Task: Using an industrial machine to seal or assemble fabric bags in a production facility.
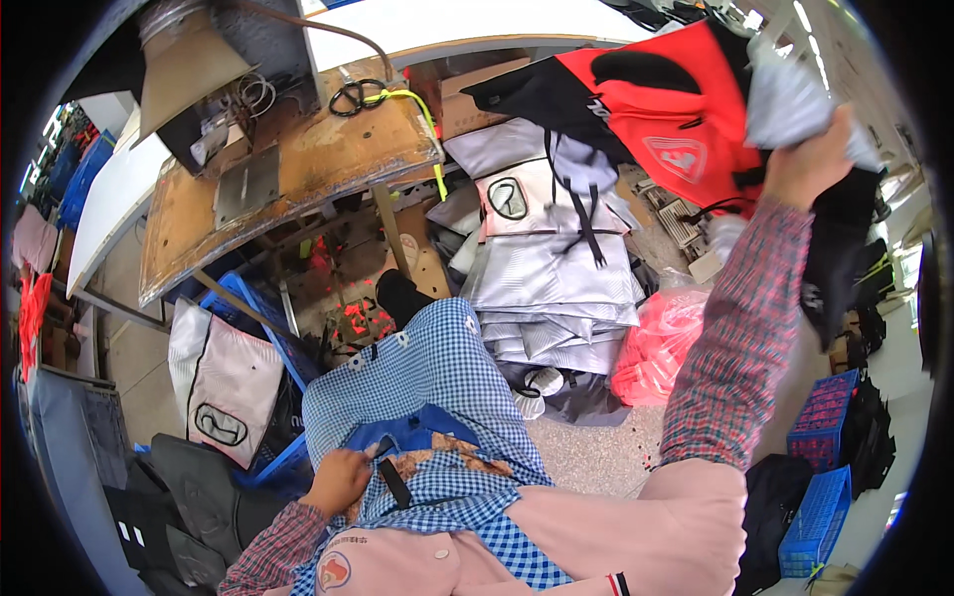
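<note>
My right hand (810, 164) reaches out to the far right, its fingers closed round a silvery-white piece (785, 104) that is smeared by motion, perhaps fabric or plastic. Just beside it is a red and black fabric piece (651, 99) with a pale emblem, draped over the pile. Down at my lap, my left hand (341, 482) is curled at the edge of my blue checked apron (397, 372). What its fingers hold, if anything, is hidden. A short black strip (395, 484) lies on the apron right by that hand.
Ahead left stands a worn wooden work table (298, 189) with a machine (194, 84). Between it and my right arm rises a stack of silvery-white fabric pieces (556, 268). A pink plastic bag (661, 343) sits beside the stack. Blue crates (817, 521) stand at right.
</note>
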`<state>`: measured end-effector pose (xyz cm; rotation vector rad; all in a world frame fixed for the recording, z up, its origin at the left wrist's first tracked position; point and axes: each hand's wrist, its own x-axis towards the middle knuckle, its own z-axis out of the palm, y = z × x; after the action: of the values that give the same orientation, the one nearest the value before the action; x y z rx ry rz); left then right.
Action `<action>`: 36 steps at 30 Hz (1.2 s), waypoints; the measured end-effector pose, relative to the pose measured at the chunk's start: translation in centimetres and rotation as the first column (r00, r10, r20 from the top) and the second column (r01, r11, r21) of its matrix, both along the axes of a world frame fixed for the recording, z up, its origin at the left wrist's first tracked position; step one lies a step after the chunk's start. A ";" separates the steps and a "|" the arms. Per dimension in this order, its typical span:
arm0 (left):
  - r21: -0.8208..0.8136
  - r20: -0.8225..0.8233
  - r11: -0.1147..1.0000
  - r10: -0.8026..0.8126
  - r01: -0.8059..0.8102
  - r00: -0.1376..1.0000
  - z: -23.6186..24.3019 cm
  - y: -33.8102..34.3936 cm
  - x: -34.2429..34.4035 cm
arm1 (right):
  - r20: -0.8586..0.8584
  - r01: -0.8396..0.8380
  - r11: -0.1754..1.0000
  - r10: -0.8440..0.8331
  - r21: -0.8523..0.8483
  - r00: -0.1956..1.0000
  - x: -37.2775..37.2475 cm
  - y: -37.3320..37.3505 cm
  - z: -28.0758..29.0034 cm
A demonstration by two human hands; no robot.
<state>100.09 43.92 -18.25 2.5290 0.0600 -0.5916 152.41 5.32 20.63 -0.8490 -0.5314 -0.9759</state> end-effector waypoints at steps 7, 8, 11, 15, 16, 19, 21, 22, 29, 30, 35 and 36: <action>-0.146 0.016 0.989 0.003 0.000 1.000 1.6 -0.6 -5.3 | -0.773 -0.028 0.794 -0.582 -0.607 0.253 -6.2 -3.3 -42.0; -0.153 0.020 0.988 0.032 -0.029 0.999 1.4 -0.6 -5.4 | -0.578 -0.347 0.479 -0.762 -0.807 0.292 -8.6 -4.7 -47.7; -0.146 -0.173 0.986 0.051 -0.077 0.984 1.3 -1.0 -4.6 | -0.762 -0.544 0.584 -0.623 -0.602 0.175 -15.0 -6.4 -59.1; -0.101 -0.255 0.994 0.010 -0.037 0.967 2.9 -0.1 -3.1 | -0.813 -0.617 0.571 -0.543 -0.541 0.211 -16.3 -7.1 -61.6; -0.237 -0.289 0.964 0.051 -0.123 0.956 3.5 0.9 -3.0 | -0.632 -0.537 0.365 -0.601 -0.761 0.488 -15.7 -6.7 -60.7; -0.418 -0.544 0.842 0.068 -0.340 0.836 4.0 4.1 -3.4 | -0.680 -0.566 0.401 -0.570 -0.720 0.461 -14.0 -3.6 -56.6; -0.449 -0.318 0.879 0.007 -0.157 0.948 2.9 4.2 -4.1 | -0.895 -0.705 0.561 -0.359 -0.434 0.266 -14.4 -0.8 -52.5; -0.524 -0.351 0.839 -0.056 -0.147 0.935 1.9 5.0 -4.1 | -0.916 -0.715 0.577 -0.307 -0.396 0.259 -15.0 1.4 -50.6; -0.719 -0.230 0.170 0.857 -0.674 0.461 -11.9 15.6 -4.2 | -0.803 -0.741 0.314 -0.285 -0.594 0.524 -18.5 17.0 -42.5; -0.611 -0.297 0.035 0.916 -0.791 0.270 -14.7 17.2 -4.3 | -0.732 -0.699 0.229 -0.309 -0.677 0.607 -18.8 18.7 -42.0; -0.428 -0.376 -0.466 0.871 -0.775 -0.316 -29.0 24.2 -7.5 | -0.381 -0.419 -0.144 -0.230 -0.897 0.895 -22.3 23.3 -41.0; -0.363 -0.446 -0.536 0.818 -0.762 -0.363 -31.4 25.4 -9.0 | -0.471 -0.508 -0.106 -0.251 -0.855 0.846 -22.5 23.6 -40.6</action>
<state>91.04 69.31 -49.64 0.8412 1.6426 0.3570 129.91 28.95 -19.97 -2.3827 -0.8651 0.2212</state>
